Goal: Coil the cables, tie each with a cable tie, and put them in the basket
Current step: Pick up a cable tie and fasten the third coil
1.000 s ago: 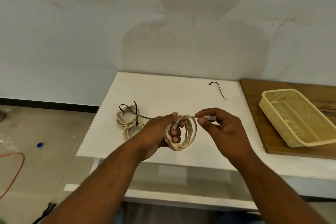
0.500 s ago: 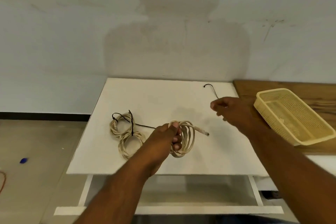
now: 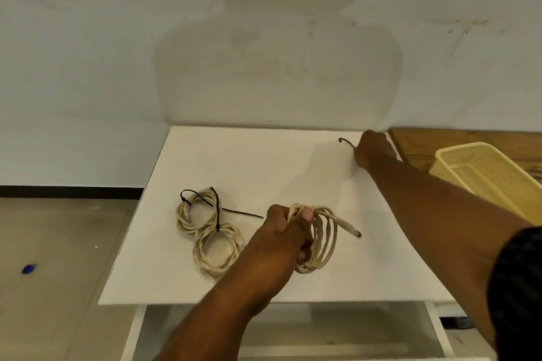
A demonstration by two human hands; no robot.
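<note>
Starting with the white table, both hands are out over it. The yellow basket sits just right of the right forearm, with nothing in the part I can see. Left of the left hand lie two coiled cables with black ties on them, so those look done bar the basket. The left hand grips a third coil, plug poking out to the right, no tie yet. The right hand is stretched far forward onto the loose cable tie. I can't tell if its fingers have pinched it. So I'd guess: tie one, then basket all three.
</note>
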